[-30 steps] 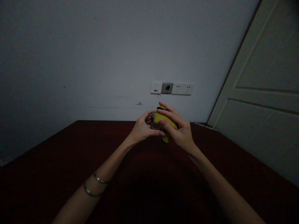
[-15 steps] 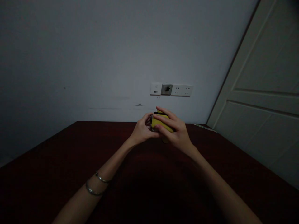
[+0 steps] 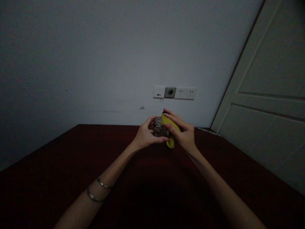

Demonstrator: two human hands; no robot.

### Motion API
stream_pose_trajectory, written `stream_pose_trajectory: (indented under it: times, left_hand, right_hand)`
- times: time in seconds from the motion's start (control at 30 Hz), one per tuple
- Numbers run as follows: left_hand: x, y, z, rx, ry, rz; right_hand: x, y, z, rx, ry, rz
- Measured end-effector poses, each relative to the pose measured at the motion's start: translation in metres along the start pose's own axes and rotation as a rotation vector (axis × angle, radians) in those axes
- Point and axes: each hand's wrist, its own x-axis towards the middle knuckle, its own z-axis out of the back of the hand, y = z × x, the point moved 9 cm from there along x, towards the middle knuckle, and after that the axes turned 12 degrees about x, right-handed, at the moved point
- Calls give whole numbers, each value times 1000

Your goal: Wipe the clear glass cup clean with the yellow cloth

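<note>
Above the dark red table, both my hands meet in the middle of the view. My left hand is curled around a small clear glass object, thumb under it and fingers over the top. My right hand presses a yellow cloth or sponge with a dark edge against the glass, its fingers wrapped over the yellow piece. The room is dim and the glass object's shape is hard to make out. Two thin bangles circle my left forearm.
A white wall stands behind the table with a row of sockets just above my hands. A pale panelled door fills the right side. A thin flat item lies at the table's far right edge.
My right hand has shifted the yellow piece to the right side of the glass, so more of the glass shows. Both hands stay in the same spot above the table.
</note>
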Motion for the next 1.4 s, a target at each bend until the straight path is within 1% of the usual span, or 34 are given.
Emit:
stream_pose_trajectory:
  times: [0.07,0.13,0.17,0.23,0.33,0.37,0.4,0.43,0.5,0.57,0.63,0.7,0.73,0.8,0.9,0.97,1.0,1.03,1.17,1.23,1.3,1.33,1.4]
  left_hand:
    - [1,0,0,-17,-2,0]
    - [1,0,-2,-29,13,3]
    - [1,0,-3,-27,27,7]
    - [1,0,-4,-21,54,14]
    - [0,1,-6,6,92,19]
    - [0,2,-6,23,97,21]
    - [0,3,-5,43,100,21]
    - [0,4,-5,65,100,20]
    - [0,6,-4,114,88,19]
    - [0,7,-2,166,72,19]
    - [1,8,-2,184,71,14]
    - [0,7,-4,162,98,3]
    - [0,6,-5,149,114,-4]
    - [0,4,-6,137,132,-11]
    - [-1,5,-8,116,145,-6]
    - [-1,7,-9,121,152,4]
    - [-1,7,-10,138,153,6]
    - [0,8,-10,165,151,8]
    - [1,13,-5,280,120,49]
    - [1,16,-2,313,94,68]
    - [2,16,-1,309,89,69]
    - [1,16,-2,295,96,64]
    - [1,14,-6,260,118,52]
  right_hand:
    - [-2,9,-4,-21,58,97]
    - [-2,8,-2,-3,80,110]
    - [-1,3,1,22,65,88]
    - [2,-15,9,91,18,-31]
    - [3,-48,14,175,-39,-286]
    - [2,-54,14,183,-49,-337]
    - [1,-55,14,180,-58,-352]
    - [2,-53,14,163,-66,-332]
    - [2,-38,11,95,-48,-225]
    - [2,-19,3,0,22,-97]
    - [0,-3,-6,-87,121,1]
    - [-2,6,-13,-137,204,54]
    - [-2,8,-14,-148,226,62]
    - [0,5,-12,-141,208,35]
    - [4,-12,0,-84,66,-96]
    - [4,-21,4,-67,11,-173]
    - [4,-23,4,-75,19,-186]
    - [3,-21,1,-90,54,-179]
    - [-3,-5,-22,-155,325,-70]
    - [-7,-1,-29,-177,404,-44]
    - [-6,-2,-28,-172,388,-46]
    - [-4,-5,-24,-158,349,-60]
    - [1,-16,-11,-112,230,-124]
